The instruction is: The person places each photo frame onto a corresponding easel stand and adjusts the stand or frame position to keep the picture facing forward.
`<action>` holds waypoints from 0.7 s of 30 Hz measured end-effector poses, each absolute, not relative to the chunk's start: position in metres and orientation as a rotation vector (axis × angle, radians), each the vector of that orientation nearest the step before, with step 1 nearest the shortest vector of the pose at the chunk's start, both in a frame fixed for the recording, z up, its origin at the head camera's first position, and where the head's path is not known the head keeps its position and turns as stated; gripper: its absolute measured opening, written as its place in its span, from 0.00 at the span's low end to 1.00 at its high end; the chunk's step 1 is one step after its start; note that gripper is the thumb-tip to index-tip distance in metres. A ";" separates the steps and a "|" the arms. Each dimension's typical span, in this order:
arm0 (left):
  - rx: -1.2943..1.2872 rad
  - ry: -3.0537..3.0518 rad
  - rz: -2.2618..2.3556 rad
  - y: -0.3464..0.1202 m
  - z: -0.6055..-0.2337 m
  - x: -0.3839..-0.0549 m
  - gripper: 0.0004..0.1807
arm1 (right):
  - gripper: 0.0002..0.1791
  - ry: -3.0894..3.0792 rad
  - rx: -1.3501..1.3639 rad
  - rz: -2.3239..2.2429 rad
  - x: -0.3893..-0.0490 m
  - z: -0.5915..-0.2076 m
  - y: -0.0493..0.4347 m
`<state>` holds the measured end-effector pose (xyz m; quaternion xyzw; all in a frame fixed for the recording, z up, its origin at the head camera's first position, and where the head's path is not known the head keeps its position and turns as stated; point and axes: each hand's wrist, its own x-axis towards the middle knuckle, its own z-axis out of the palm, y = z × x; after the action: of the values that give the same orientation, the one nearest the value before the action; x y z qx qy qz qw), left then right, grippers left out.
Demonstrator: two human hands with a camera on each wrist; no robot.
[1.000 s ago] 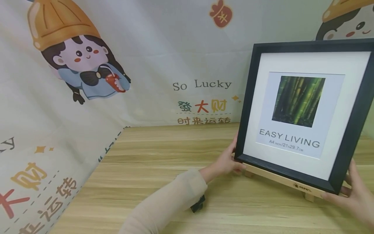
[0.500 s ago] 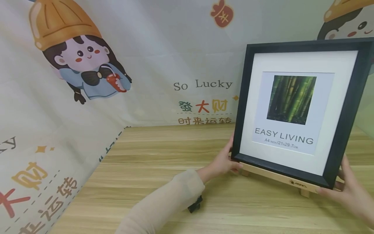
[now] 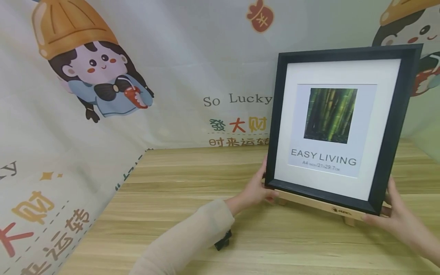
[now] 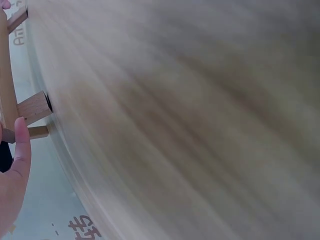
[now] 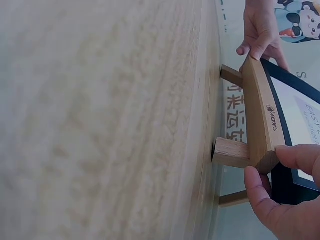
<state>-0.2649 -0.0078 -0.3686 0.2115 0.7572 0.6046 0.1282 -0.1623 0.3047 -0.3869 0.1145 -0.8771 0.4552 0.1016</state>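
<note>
Left hand (image 3: 252,192) grips wooden easel (image 5: 257,105) at left end | right hand (image 3: 400,221) grips right end | black picture frame (image 3: 326,126) rests on it

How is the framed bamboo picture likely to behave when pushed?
The framed bamboo picture is probably stiff, given its thick, straight black border. It may tip if pushed near the top, rising tall above the wooden ledge.

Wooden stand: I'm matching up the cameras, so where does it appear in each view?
Head: wooden stand, right of centre, under the framed picture.
Left wrist: wooden stand, cut off at the left edge.
Right wrist: wooden stand, right of centre.
Shared landmark: left hand, at one end.
</note>
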 end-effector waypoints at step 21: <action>0.558 2.219 1.800 -0.030 -0.370 -0.264 0.63 | 0.68 -2.583 0.459 1.393 -0.179 -0.379 0.289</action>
<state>-0.2644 -0.0304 -0.3699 0.1905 0.7572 0.6141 0.1150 -0.1788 0.2891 -0.3793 0.1539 -0.8664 0.4673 0.0856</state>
